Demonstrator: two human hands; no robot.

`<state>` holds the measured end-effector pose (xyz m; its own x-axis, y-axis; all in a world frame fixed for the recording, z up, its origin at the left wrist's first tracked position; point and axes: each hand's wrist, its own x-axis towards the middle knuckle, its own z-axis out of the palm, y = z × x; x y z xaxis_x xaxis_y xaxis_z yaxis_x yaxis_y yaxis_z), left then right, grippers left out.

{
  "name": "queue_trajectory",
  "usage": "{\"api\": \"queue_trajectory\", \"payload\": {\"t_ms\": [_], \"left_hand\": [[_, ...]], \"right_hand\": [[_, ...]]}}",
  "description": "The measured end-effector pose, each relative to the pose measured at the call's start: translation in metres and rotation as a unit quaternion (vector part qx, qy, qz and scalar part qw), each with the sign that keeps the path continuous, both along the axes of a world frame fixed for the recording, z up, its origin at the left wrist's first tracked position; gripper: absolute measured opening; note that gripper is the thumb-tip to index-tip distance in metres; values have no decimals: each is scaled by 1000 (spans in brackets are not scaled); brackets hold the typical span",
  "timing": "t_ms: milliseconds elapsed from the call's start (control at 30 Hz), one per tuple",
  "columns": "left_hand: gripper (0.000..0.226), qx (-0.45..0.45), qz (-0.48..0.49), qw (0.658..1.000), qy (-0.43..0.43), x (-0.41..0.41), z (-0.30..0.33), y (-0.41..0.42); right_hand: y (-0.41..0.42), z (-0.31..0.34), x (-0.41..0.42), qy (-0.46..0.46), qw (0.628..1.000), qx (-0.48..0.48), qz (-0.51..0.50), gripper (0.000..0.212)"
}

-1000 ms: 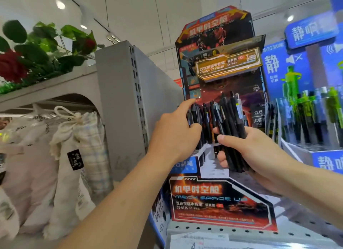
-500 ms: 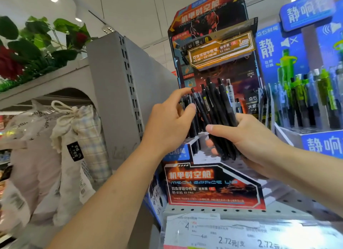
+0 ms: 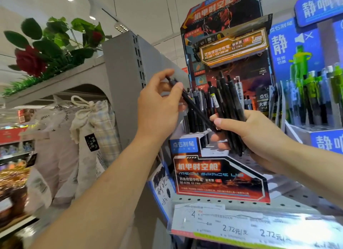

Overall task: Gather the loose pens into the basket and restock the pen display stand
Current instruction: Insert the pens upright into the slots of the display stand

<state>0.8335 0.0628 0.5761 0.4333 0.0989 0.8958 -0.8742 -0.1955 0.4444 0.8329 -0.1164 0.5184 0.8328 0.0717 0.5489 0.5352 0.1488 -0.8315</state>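
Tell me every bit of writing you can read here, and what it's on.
"机甲时空舱", "MECH SPACE UP", "DS-0185": front panel of the pen stand.
"点石制笔": blue tag on that stand.
"静": blue display beside it.
"2.72元/支": shelf price strip.
Black tag on the cloth bag: too blurred to read.

bare forearms, no sleeves, bare fingers [image 3: 167, 76]

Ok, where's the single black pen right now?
Centre of the head view: the single black pen slants between the left hand pinching its top and the bundle of pens in the right hand.
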Motion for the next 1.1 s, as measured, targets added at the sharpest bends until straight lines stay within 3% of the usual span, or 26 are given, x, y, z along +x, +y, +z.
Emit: {"api": "queue_trajectory", "payload": {"t_ms": [100, 200, 300, 700, 767, 867, 1000, 1100], "left_hand": [[37, 12, 85, 993, -87, -7, 3, 3], [39, 71, 186, 961, -194, -12, 0, 5], [30, 111, 243, 937, -226, -10, -3, 9], [20, 93, 239, 951, -174, -6, -8, 12], [20, 117, 245, 947, -174, -6, -7, 10], [29, 177, 268, 941, -109, -3, 1, 9], [45, 292, 325, 899, 1, 0, 6, 11], [53, 332, 340, 880, 27, 0, 0, 9]], "right_hand": [[-1, 0, 0, 8, 1000, -7, -9, 14], [-1, -1, 1, 10, 1000, -13, -12, 13], [-1, -1, 2, 5, 1000, -11, -10, 9], [1, 0, -4, 7, 1000, -7, 9, 11], [1, 0, -4, 8, 1000, -6, 9, 11], [0, -1, -2, 5, 1000, -6, 2, 11], [0, -2, -1, 4, 1000, -4, 4, 11], [0, -2, 0, 1, 1000, -4, 6, 10]]}}
